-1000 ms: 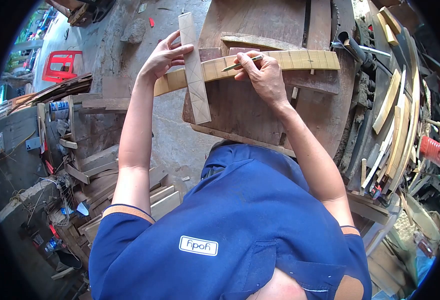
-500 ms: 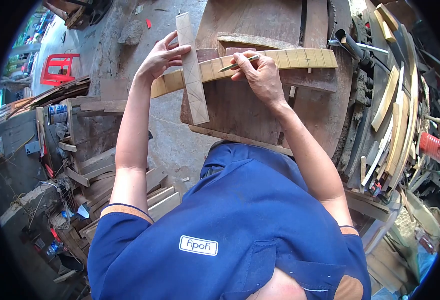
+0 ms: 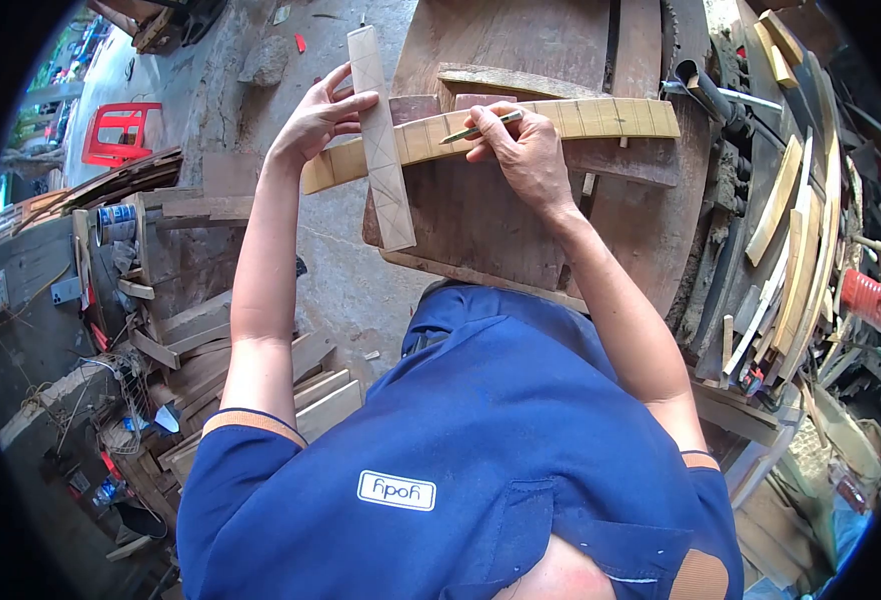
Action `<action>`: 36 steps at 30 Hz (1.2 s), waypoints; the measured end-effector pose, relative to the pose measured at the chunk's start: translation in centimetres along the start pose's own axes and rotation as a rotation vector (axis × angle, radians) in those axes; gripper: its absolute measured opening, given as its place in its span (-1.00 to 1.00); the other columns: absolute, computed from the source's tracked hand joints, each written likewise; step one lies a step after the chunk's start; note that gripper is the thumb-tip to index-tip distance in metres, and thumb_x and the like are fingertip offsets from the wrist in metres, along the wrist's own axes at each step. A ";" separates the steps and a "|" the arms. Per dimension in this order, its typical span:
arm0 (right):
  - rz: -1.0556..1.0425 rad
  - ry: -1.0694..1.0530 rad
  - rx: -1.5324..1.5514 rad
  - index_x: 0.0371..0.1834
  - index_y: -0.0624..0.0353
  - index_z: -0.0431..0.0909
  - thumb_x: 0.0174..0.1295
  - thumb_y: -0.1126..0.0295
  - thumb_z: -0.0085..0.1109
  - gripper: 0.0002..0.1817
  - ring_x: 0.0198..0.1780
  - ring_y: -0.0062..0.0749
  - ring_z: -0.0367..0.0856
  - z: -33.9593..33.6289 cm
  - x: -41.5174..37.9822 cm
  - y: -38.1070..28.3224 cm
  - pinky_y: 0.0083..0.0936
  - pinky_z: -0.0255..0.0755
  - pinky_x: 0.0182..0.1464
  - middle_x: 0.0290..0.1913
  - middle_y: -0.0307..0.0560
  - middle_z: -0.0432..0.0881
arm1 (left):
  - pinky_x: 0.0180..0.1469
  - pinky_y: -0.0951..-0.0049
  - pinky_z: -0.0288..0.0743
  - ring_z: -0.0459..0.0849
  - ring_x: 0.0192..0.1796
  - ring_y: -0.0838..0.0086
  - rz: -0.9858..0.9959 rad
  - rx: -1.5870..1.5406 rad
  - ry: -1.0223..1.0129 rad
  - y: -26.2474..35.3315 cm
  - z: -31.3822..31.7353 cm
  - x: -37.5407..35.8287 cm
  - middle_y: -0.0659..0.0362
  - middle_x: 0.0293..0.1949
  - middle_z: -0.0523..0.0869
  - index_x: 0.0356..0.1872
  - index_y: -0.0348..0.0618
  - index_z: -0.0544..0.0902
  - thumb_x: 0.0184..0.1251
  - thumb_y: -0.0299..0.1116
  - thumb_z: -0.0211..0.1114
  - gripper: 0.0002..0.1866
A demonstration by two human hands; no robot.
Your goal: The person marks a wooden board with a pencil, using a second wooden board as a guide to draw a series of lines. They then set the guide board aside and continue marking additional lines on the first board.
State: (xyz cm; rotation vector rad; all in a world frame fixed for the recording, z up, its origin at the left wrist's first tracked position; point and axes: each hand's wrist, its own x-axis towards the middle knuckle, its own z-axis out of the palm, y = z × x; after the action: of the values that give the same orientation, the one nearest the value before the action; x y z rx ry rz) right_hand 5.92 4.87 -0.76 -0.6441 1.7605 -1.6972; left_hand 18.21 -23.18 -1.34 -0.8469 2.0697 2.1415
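Observation:
My left hand [image 3: 323, 118] grips a flat wooden strip [image 3: 383, 160] by its edge, thumb across its face. Pencilled diagonal lines run along the strip, which lies crosswise over a long curved piece of wood [image 3: 591, 119]. Short lines are marked at intervals across the curved piece. Closed around a pencil [image 3: 481, 127], my right hand [image 3: 527, 160] is over the curved wood, just right of the strip. The pencil's tip points left, at or just above the wood; contact is too fine to tell.
Under the curved wood is a brown wooden workbench [image 3: 471, 215], with another wooden piece [image 3: 521, 80] behind it. Curved wooden offcuts [image 3: 791, 260] are piled at the right, near a red plastic container [image 3: 869, 297]. Planks [image 3: 326, 410] lie at lower left; a red plastic stool [image 3: 119, 134] stands farther off.

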 end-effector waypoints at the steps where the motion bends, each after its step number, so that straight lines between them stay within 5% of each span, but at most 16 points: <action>1: 0.005 -0.001 0.012 -0.21 0.23 0.74 0.47 0.13 0.20 -0.65 -0.38 -0.52 0.80 0.1 0.0 -0.1 -0.65 0.58 -0.25 -0.35 -0.12 0.80 | -0.04 0.45 0.70 0.78 -0.08 0.49 0.012 -0.008 0.007 0.1 0.2 0.0 0.05 0.09 0.74 0.59 -0.16 0.15 0.23 -0.20 0.57 -0.01; 36: 0.023 -0.020 -0.052 -0.17 0.23 0.71 0.50 0.15 0.18 -0.67 -0.36 -0.59 0.77 0.1 -0.2 -0.3 -0.67 0.60 -0.19 -0.30 -0.13 0.78 | -0.02 0.43 0.69 0.77 -0.05 0.47 0.025 0.001 0.003 0.0 0.3 0.3 0.05 0.10 0.74 0.59 -0.17 0.12 0.24 -0.19 0.56 0.01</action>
State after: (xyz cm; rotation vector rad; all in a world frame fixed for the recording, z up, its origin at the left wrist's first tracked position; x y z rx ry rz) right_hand 6.08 4.90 -0.41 -0.6584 1.7972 -1.6286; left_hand 17.85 -23.04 -1.49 -0.8295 2.0929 2.1530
